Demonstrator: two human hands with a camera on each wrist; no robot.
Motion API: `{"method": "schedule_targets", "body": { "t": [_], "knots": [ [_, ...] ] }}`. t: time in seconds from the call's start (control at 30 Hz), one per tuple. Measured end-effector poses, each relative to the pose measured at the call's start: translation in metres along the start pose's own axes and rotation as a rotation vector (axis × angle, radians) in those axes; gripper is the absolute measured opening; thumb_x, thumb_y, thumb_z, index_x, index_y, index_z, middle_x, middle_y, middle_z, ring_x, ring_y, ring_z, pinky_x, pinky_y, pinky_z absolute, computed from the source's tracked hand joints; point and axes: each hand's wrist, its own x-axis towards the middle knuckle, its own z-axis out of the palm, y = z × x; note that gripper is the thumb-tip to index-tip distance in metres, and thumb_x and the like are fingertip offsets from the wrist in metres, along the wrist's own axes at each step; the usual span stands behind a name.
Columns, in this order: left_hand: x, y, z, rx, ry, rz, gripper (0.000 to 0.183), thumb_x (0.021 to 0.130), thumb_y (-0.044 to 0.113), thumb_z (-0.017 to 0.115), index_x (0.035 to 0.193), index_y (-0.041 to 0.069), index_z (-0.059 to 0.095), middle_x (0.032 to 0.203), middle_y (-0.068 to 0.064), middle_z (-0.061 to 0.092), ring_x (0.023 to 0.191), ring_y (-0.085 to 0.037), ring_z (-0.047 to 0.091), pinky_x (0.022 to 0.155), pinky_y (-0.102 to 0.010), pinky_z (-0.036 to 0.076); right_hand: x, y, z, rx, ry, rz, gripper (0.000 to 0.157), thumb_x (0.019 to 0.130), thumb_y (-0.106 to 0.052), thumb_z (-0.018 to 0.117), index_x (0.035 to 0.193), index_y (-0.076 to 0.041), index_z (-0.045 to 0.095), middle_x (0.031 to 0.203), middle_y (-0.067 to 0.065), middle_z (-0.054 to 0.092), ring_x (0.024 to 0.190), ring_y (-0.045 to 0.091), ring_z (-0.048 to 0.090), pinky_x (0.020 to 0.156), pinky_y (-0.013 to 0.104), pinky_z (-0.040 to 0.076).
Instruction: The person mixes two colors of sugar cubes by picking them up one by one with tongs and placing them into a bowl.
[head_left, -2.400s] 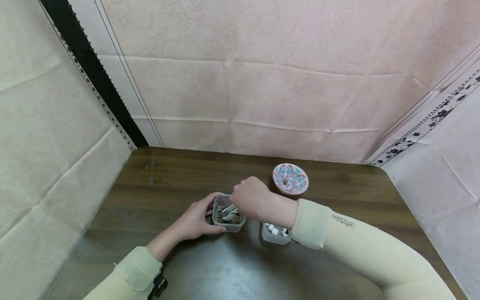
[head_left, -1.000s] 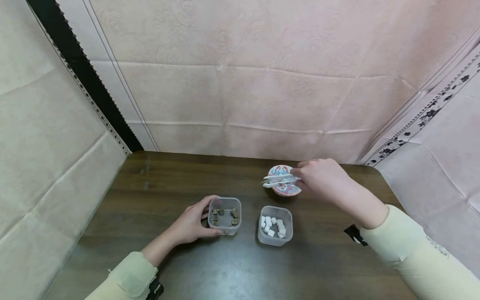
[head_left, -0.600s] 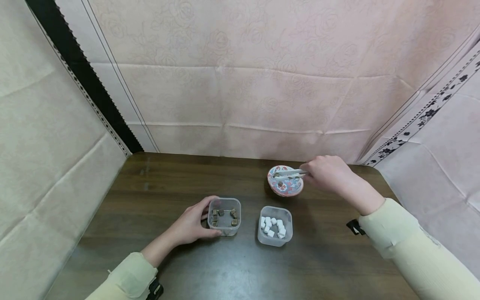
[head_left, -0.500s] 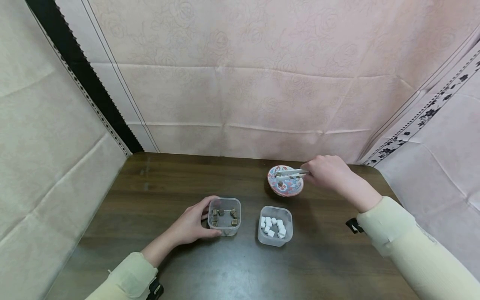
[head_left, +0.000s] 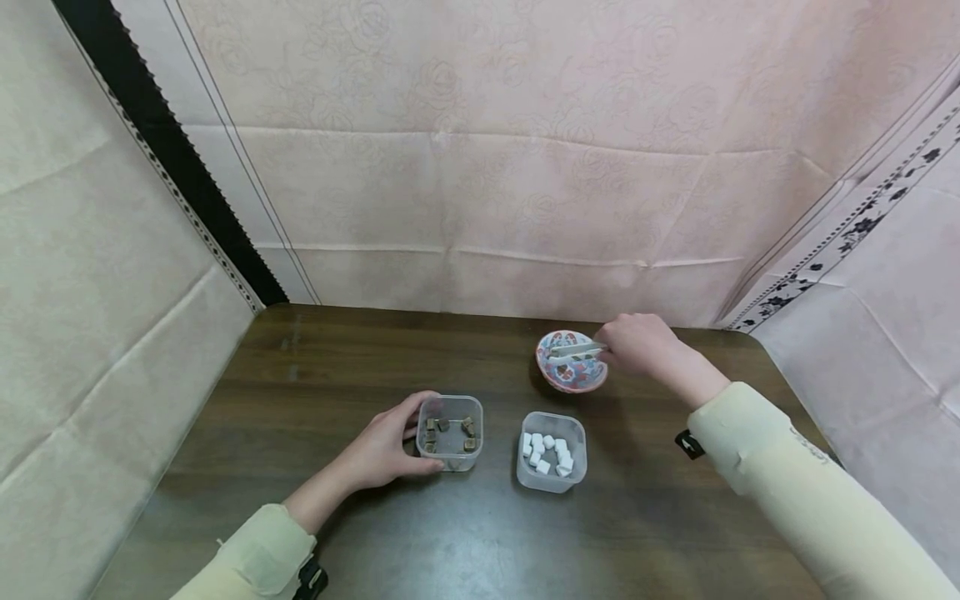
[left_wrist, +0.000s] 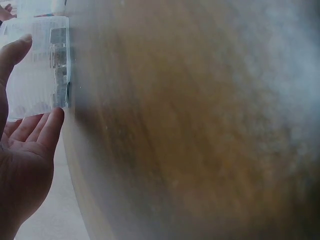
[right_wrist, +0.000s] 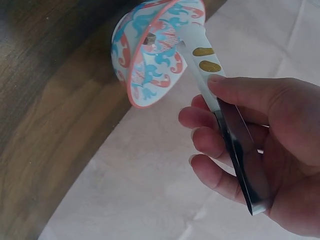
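My left hand (head_left: 390, 450) holds the side of a clear plastic box (head_left: 450, 463), thumb at the near side and fingers at the far side. Several small brown cubes (head_left: 468, 427) lie in it. In the left wrist view the box (left_wrist: 30, 65) sits between thumb and fingers. My right hand (head_left: 637, 343) grips a pair of tongs (right_wrist: 232, 140), whose white ends reach inside a patterned bowl (head_left: 573, 387). One brown cube (right_wrist: 150, 38) shows in the bowl. The tong tips are partly hidden, so I cannot tell whether they hold anything.
A second clear box (head_left: 551, 484) with several white cubes (head_left: 538, 446) stands right of the first, in front of the bowl. The dark wooden table (head_left: 360, 350) ends at a pale cloth wall (head_left: 525, 208) behind the bowl.
My right hand has carried the tongs from the box of brown cubes to the bowl. Over the last half second it shifts slightly left. The left hand keeps holding its box.
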Motion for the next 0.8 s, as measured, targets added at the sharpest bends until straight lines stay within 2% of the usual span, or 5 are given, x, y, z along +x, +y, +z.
{"method": "schedule_targets", "body": {
  "t": [0.17,0.57,0.7,0.8],
  "knots": [
    [0.0,0.001,0.0,-0.002,0.0,-0.001,0.087,0.085,0.021,0.094,0.156,0.012,0.045,0.151,-0.016,0.055,0.139,-0.039,0.058,0.108,-0.048,0.054,0.004,0.0,0.004,-0.003,-0.013,0.0,0.006,0.09,-0.017,0.081,0.086,-0.014,0.077,0.077,0.001,0.07,0.069,0.027,0.066,0.06,0.051,0.055],
    [0.0,-0.001,0.0,-0.006,0.003,0.02,0.087,0.085,0.02,0.094,0.156,0.01,0.044,0.151,-0.017,0.055,0.139,-0.037,0.058,0.109,-0.049,0.053,0.006,-0.003,0.0,0.005,-0.052,0.03,0.011,0.092,-0.019,0.082,0.099,-0.01,0.081,0.082,0.003,0.073,0.073,0.027,0.067,0.063,0.052,0.057],
    [0.0,0.0,0.0,-0.001,0.004,0.022,0.087,0.085,0.02,0.094,0.157,0.01,0.044,0.151,-0.018,0.055,0.139,-0.037,0.058,0.11,-0.05,0.052,0.003,-0.003,-0.006,0.009,-0.036,0.039,0.008,0.092,-0.02,0.081,0.094,-0.013,0.079,0.082,0.004,0.072,0.072,0.029,0.068,0.063,0.054,0.056],
    [-0.001,0.0,0.0,-0.001,0.005,0.022,0.087,0.085,0.02,0.093,0.157,0.01,0.044,0.151,-0.018,0.055,0.139,-0.037,0.058,0.11,-0.05,0.052,0.0,-0.005,-0.014,0.012,-0.02,0.027,0.013,0.093,-0.023,0.08,0.086,-0.015,0.073,0.075,0.002,0.067,0.068,0.027,0.065,0.06,0.053,0.055]
  ]
}}
